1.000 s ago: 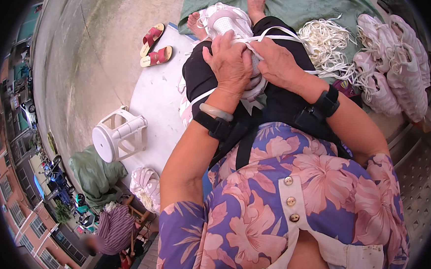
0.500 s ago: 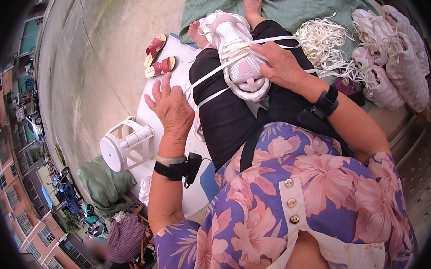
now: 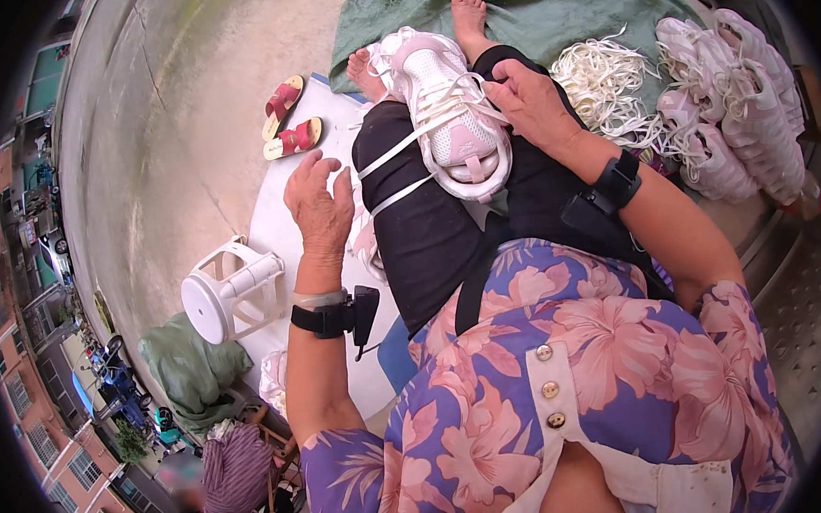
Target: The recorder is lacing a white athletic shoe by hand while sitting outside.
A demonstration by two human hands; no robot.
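Note:
A pink-and-white sneaker (image 3: 464, 140) rests on my black-trousered lap, its heel toward me. A white shoelace (image 3: 404, 152) is threaded partway through it, and two strands trail left across my thigh. My right hand (image 3: 535, 108) is at the shoe's right side, thumb and fingertips pinching the lace near the upper eyelets. To the left of the shoe my left hand (image 3: 320, 206) is raised, fingers loosely bent and apart, with nothing visible in it.
White laces (image 3: 605, 85) lie heaped on a green cloth (image 3: 391, 13) at right. Several pink-white sneakers (image 3: 745, 109) are piled beyond them. Left are red sandals (image 3: 300, 136), a white plastic stool (image 3: 229, 291) on its side and a white board (image 3: 271, 209). A person (image 3: 240, 469) sits lower left.
My right hand has drawn slightly up, and the lace loop that stretched past it to the right no longer shows. My left hand's fingers have curled a little more.

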